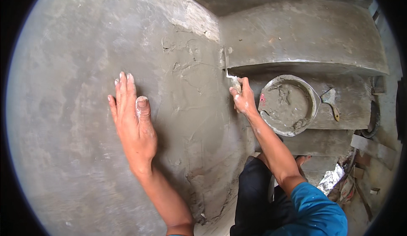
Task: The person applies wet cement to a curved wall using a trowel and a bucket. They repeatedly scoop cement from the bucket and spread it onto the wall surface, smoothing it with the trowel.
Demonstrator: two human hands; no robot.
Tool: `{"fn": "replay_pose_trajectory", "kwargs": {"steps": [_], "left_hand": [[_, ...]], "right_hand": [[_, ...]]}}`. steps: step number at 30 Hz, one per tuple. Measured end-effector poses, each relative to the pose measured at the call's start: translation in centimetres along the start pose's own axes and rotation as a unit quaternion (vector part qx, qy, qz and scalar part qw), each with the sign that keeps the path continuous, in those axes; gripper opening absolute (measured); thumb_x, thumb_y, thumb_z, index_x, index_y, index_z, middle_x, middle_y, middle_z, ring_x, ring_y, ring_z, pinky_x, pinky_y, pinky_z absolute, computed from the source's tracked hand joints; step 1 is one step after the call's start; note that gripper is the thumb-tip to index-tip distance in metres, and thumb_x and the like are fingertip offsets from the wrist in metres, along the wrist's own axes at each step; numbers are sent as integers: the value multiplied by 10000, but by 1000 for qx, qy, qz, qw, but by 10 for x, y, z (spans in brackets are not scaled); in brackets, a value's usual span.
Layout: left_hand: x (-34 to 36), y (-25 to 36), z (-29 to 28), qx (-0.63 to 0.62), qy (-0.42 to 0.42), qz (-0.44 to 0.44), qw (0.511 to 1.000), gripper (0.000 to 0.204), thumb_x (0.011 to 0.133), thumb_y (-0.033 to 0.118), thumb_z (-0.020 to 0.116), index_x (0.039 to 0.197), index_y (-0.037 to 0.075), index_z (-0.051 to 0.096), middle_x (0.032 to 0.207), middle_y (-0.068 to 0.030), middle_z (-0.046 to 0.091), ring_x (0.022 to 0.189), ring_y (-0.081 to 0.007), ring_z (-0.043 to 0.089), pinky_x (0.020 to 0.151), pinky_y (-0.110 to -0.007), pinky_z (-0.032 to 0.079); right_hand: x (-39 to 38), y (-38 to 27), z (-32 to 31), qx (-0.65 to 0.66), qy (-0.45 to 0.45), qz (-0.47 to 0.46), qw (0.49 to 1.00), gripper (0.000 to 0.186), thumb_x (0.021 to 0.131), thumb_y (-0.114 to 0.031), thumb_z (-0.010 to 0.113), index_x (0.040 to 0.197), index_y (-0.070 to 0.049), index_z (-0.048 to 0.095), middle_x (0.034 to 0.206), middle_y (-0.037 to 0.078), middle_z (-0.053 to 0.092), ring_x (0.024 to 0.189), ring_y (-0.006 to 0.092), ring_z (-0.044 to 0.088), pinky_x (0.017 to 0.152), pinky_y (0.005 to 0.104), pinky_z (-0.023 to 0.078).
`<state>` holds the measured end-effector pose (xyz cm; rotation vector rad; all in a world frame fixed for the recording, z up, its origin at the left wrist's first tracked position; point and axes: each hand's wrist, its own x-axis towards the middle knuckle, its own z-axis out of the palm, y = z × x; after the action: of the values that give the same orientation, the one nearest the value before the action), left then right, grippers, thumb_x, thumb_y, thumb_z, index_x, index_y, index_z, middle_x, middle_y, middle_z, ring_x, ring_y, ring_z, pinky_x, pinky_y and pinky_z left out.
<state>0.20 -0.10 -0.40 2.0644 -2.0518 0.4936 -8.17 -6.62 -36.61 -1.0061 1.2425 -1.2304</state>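
Blue sleeve (318, 210) closest to the lens, lower right, with dark trousers (252, 189) just left of it and a bit of bare foot (303, 159) poking out past the knee. Left forearm comes up from the near edge, and the left hand (135, 127) is spread flat over the smooth grey wall, fingers out straight, thumb apart, nothing in it. Looks like it's bracing, but I can't swear the whole palm is touching.

Right of that, the right hand (243, 100) has its fingers closed around the handle of a small trowel (235, 84), tip pointing away into the corner where the wall meets the curved step (296, 40). Can't make out the blade's full shape from this angle. Between the two hands there's a wide band of damp-looking mortar (190, 96) on the wall, ridged and patchy at its far end.

Just right of the working hand, a round bucket (271, 128) sits on the lower step (354, 119) with wet mortar mix inside, and a wooden-handled brush (330, 102) lies beside it. Farthest up, a rough pale patch (197, 17) sits above the coated part.

My read: this is the corner-finishing bit, working mortar into the joint. Next move calls for a steady wrist and light pressure along that edge, so the tip doesn't gouge the coat.
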Motion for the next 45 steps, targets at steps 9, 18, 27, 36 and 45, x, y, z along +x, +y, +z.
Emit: {"fn": "replay_pose_trajectory", "kwargs": {"steps": [9,18,27,36,45], "left_hand": [[-1,0,-5,-14,-3,-3,1000,708,1139,544,362,1561,-5,514,1651,-185,472,1590,-356,348,1329,-507,133],[-3,-1,-4,-18,-2,3,1000,715,1139,553,354,1570,3,506,1656,-180,466,1594,-347,342,1329,-498,135],[-4,-3,1,29,-11,4,1000,655,1125,497,465,1556,7,525,1652,-168,474,1588,-329,353,1332,-489,151],[-8,-4,2,93,-24,28,995,643,1106,481,512,1555,21,530,1639,-151,495,1572,-319,381,1326,-490,192],[-12,-6,16,244,-45,94,964,626,1086,496,535,1532,58,563,1623,-105,524,1547,-294,417,1318,-484,225]], "right_hand": [[-2,-9,19,122,-69,101,985,415,1014,-145,662,1349,-40,440,738,89,578,452,168,533,410,377,439],[-55,-21,13,-14,-98,-152,983,485,950,-158,726,1336,69,541,1216,289,618,1088,465,633,978,468,511],[-43,13,22,-49,-19,-63,997,480,971,-184,686,1341,70,515,1248,325,606,1175,500,609,1017,519,491],[-153,18,10,11,-67,-130,989,486,990,-211,704,1353,56,522,1176,281,596,1080,435,632,969,466,513],[-161,25,17,-36,-97,-60,993,513,975,-178,707,1380,69,511,1211,284,568,1062,477,618,931,493,519]]}}
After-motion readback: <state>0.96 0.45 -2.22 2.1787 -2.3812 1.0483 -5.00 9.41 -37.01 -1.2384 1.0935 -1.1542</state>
